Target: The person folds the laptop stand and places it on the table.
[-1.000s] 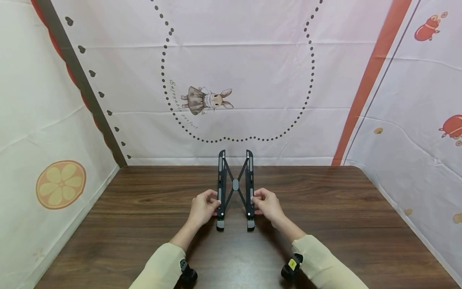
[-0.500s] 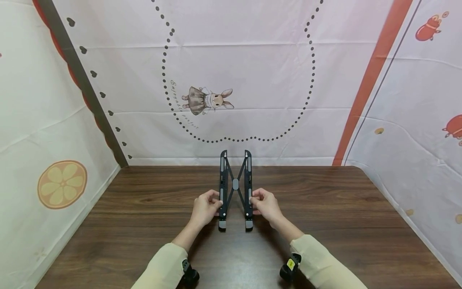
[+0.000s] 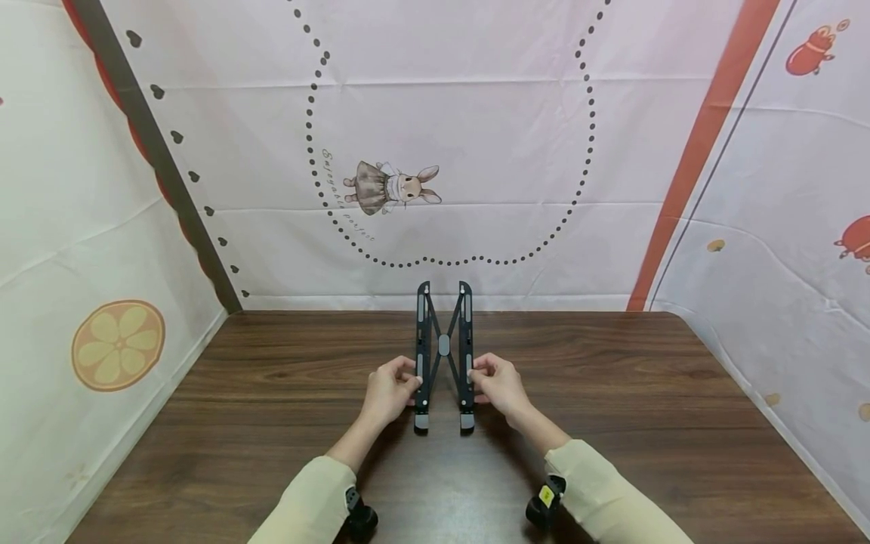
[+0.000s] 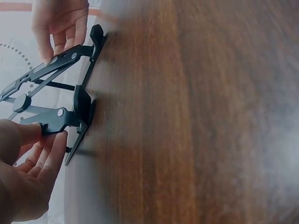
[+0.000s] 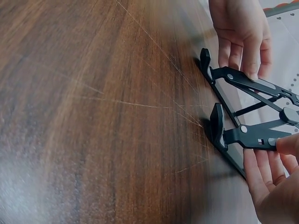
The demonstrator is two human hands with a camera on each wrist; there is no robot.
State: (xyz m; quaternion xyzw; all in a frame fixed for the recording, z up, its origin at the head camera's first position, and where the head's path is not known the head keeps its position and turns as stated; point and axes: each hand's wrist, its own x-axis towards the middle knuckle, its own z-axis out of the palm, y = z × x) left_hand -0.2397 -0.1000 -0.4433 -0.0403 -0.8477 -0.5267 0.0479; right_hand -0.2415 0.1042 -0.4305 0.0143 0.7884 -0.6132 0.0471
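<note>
A black folding laptop stand (image 3: 423,340) stands on the table with its two long rails roughly parallel, joined by an X of crossbars with a grey oval hub (image 3: 444,345). Grey pads line the rails, and upturned lips (image 5: 217,122) show at the near ends. My left hand (image 3: 389,389) pinches the left rail near its front, thumb on top and fingers beneath, as the left wrist view shows. On the opposite side my right hand (image 3: 501,385) grips the right rail the same way, thumb on the pad and fingers under the rail.
The brown wood-grain table (image 3: 272,423) extends to both sides and in front of the stand. Behind it hangs a pale printed cloth (image 3: 503,166) with a rabbit picture, and more cloth runs along the left and right. A small black camera sits on each wrist.
Both hands have moved slightly inward, bringing the two rails closer together and narrowing the X between them. The grip on each rail looks the same.
</note>
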